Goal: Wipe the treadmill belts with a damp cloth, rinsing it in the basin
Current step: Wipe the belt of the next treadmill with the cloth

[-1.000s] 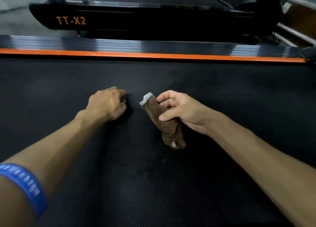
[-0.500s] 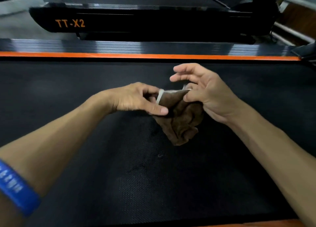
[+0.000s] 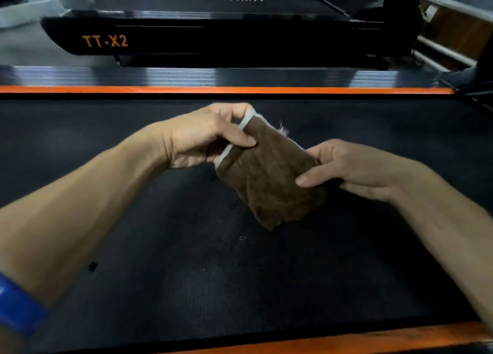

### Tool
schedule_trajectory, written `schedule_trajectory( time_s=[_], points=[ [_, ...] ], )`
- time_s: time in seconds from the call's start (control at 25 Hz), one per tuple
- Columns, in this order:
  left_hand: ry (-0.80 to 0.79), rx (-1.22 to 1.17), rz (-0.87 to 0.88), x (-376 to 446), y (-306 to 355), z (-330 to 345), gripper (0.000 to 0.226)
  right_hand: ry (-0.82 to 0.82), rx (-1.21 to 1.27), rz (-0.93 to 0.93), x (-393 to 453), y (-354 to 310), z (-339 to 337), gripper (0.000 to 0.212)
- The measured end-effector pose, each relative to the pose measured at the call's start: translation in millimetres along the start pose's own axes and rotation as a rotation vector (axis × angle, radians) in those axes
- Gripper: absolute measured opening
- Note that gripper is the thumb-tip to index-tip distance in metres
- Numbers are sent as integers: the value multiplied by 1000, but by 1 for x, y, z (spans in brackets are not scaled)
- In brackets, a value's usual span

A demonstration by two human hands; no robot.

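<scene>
Head view: left hand [image 3: 210, 137] and right hand [image 3: 354, 172] pinched a brown cloth [image 3: 266, 175] above the belt [image 3: 186, 273]; folding it flat would likely wipe best.

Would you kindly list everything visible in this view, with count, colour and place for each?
cloth: one, brown with a white edge, held up over the middle of the belt
treadmill belt: one, black, textured, fills the near and middle view
side rails: two, orange, along the far and near edges of the belt
second treadmill: one, black with orange "TT-X2" lettering, beyond the far rail
wristband: one, blue, on the left forearm, bottom left
left hand: one, pinches the cloth's white-edged end
right hand: one, grips the cloth's right side
</scene>
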State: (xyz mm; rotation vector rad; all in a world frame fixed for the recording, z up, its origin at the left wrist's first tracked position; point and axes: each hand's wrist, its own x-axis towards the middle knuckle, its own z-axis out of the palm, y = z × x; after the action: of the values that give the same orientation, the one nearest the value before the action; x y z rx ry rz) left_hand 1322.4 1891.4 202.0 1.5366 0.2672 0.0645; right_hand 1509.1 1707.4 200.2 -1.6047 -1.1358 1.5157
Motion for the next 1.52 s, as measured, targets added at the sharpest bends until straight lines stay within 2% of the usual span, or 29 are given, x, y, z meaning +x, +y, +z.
schedule_trajectory(
  time_s=[0.08, 0.12, 0.2, 0.28, 0.32, 0.36, 0.4, 0.44, 0.52, 0.56, 0.6, 0.64, 0.68, 0.72, 0.76, 0.84, 0.92, 0.96, 1.04, 1.12, 1.2, 1.32, 1.4, 1.44, 1.52],
  points=[
    [-207, -98, -74, -8, 9, -1, 19, -83, 160, -94, -13, -7, -4, 47],
    [-231, -116, -67, -9, 14, -1, 19, -81, 208, -144, -17, -13, -6, 42],
    [-109, -21, 1, -4, 20, -5, 18, 47, 171, -212, -16, -22, -12, 35],
    [70, 147, 108, -1, 17, -11, 19, 296, -46, -263, -5, -23, -15, 21],
    [102, 245, 132, -1, 13, -14, 23, 405, -164, -314, 0, -22, -12, 14],
    [82, 357, 98, -4, 9, -17, 26, 448, -298, -354, 2, -20, -8, 12],
    [5, 477, 6, -8, 4, -20, 24, 399, -462, -360, 2, -18, -7, 13],
    [-118, 586, -135, -14, 0, -21, 20, 254, -614, -309, -2, -17, -3, 15],
    [-292, 748, -448, -22, -6, -20, 26, -115, -759, -18, -12, -16, 12, 19],
    [-277, 785, -511, -24, -10, -19, 30, -164, -738, 79, -13, -11, 21, 19],
    [-198, 795, -488, -22, -15, -17, 30, -80, -695, 72, -9, -2, 27, 19],
    [-88, 808, -417, -20, -21, -14, 29, 101, -665, 21, -1, 8, 30, 21],
    [10, 846, -353, -17, -27, -9, 33, 289, -688, -16, 8, 19, 32, 29],
    [65, 923, -320, -13, -35, -3, 42, 389, -773, -18, 16, 30, 36, 40],
    [64, 1016, -318, -11, -42, 4, 52, 389, -875, 18, 22, 39, 37, 48],
    [-12, 1133, -308, -6, -54, 16, 48, 331, -927, 68, 30, 51, 35, 37],
    [11, 1127, -201, -5, -56, 18, 26, 390, -751, 2, 30, 48, 37, 19],
    [82, 1077, -134, -4, -53, 17, 20, 470, -654, -62, 30, 45, 37, 17],
    [276, 961, 53, -2, -39, 13, 19, 698, -535, -214, 27, 36, 38, 18],
    [309, 788, 167, -5, -18, 9, 19, 807, -444, -355, 19, 23, 38, 19],
    [170, 661, 103, -10, -2, 6, 19, 689, -446, -399, 8, 16, 36, 21],
    [-101, 614, -159, -19, -7, 0, 19, 356, -436, -242, -6, 19, 33, 18],
    [-194, 588, -329, -24, -25, 1, 18, 234, -416, -109, -4, 33, 33, 17],
    [-192, 584, -391, -23, -34, 2, 19, 259, -428, -61, 0, 41, 35, 18],
    [-110, 680, -424, -20, -43, 2, 23, 519, -609, -95, 11, 58, 44, 25]
  ],
)
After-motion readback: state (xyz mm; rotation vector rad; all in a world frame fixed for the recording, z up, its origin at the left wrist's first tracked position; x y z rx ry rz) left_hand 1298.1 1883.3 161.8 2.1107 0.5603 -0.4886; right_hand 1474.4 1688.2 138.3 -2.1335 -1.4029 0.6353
